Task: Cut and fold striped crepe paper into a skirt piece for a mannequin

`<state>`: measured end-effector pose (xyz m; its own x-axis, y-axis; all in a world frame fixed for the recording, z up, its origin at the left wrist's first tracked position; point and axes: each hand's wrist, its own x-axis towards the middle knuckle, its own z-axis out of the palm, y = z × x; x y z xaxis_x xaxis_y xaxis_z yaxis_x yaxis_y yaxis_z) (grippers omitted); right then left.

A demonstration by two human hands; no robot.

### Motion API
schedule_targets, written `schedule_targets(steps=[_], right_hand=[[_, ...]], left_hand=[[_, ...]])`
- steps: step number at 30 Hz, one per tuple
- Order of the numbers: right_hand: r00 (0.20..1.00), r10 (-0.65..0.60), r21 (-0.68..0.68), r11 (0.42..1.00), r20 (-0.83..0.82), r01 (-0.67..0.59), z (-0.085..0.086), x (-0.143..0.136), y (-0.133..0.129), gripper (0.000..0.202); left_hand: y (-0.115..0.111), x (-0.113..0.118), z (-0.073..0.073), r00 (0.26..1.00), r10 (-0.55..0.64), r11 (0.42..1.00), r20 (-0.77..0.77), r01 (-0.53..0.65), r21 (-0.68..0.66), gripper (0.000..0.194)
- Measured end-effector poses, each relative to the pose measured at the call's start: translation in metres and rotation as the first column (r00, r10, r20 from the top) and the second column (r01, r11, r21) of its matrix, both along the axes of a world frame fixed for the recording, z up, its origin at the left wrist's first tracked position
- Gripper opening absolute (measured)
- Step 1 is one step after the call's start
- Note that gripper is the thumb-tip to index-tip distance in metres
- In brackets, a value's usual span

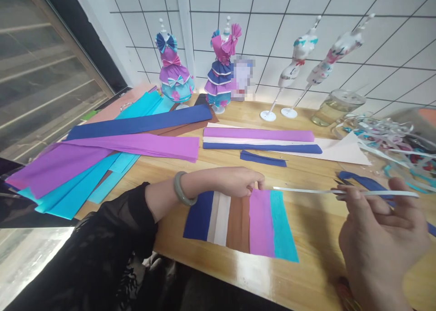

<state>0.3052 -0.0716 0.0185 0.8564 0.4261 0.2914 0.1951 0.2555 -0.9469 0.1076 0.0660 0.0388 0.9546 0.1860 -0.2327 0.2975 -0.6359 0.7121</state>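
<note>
A striped piece of crepe paper in blue, cream, brown, purple and turquoise lies near the table's front edge. My left hand, with a bracelet at the wrist, rests at its upper edge, fingertips pinched near the purple stripe; what they hold is too small to tell. At the right my right hand is raised, its fingers closed on a thin white strip that stretches left to just above the turquoise stripe. Dark pointed tips, perhaps of scissors, show beside the right fingers.
Long folded papers pile up at the left. Two dressed mini mannequins and two undressed ones stand at the back. Behind the striped piece lie purple and blue strips. A glass jar and tangled ribbons sit at the right.
</note>
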Motion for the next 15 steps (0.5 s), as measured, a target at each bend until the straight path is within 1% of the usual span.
schedule_targets(steps=[4, 6, 10, 12, 15], right_hand=[[0.999, -0.021, 0.031, 0.999, -0.042, 0.023, -0.003, 0.006, 0.001, 0.068], [0.996, 0.007, 0.056, 0.998, -0.092, -0.002, -0.002, 0.007, 0.001, 0.064], [0.98, 0.107, 0.127, 0.988, -0.168, -0.086, 0.0, 0.009, -0.001, 0.05], [0.963, 0.16, 0.123, 0.983, -0.216, -0.135, 0.001, 0.009, -0.003, 0.045], [0.941, 0.205, 0.099, 0.978, -0.27, -0.185, 0.002, 0.008, -0.004, 0.044]], left_hand=[[0.005, -0.002, 0.006, 0.999, -0.022, 1.0, -0.036, 0.023, 0.011, 0.035], [0.008, -0.004, 0.008, 0.997, -0.052, 0.998, -0.048, 0.053, 0.02, 0.035], [0.016, -0.008, 0.012, 0.988, -0.109, 0.992, -0.105, 0.115, 0.052, 0.036], [0.019, -0.01, 0.013, 0.985, -0.123, 0.986, -0.123, 0.135, 0.095, 0.038], [0.018, -0.011, 0.015, 0.987, -0.131, 0.963, -0.09, 0.148, 0.225, 0.037]])
